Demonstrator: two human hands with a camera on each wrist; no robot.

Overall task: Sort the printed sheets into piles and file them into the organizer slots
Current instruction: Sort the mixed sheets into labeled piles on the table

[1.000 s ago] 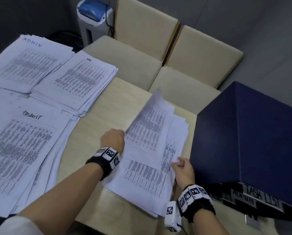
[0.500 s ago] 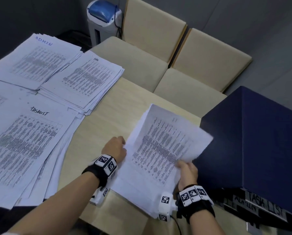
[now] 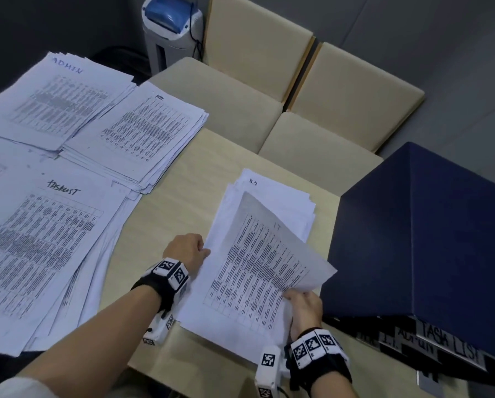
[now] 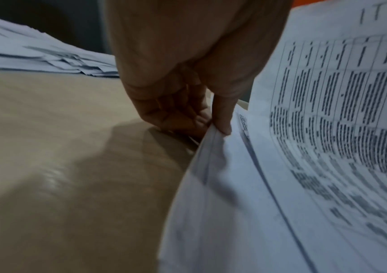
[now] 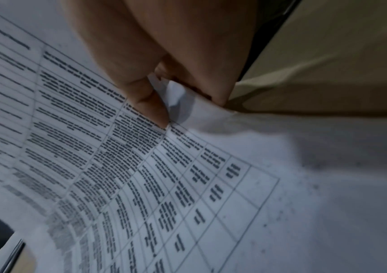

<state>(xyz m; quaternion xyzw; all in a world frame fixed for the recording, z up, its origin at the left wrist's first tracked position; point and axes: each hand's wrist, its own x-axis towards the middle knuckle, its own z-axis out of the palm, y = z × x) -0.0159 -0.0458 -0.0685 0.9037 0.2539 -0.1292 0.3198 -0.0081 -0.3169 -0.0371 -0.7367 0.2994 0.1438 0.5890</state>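
White printed sheets [image 3: 257, 271] were pinched at opposite edges by the left hand [image 3: 187, 249] and right hand [image 3: 303, 307] over the wooden table [image 3: 183, 202].

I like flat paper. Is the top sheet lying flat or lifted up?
Lifted up. The top sheet curves off the stack, its corner pinched by the right hand.

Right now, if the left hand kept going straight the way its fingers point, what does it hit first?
The left hand points right, its grip already on the left edge of the IT stack. Going on, it meets that paper first; beyond lies the navy organizer. Depth unclear.
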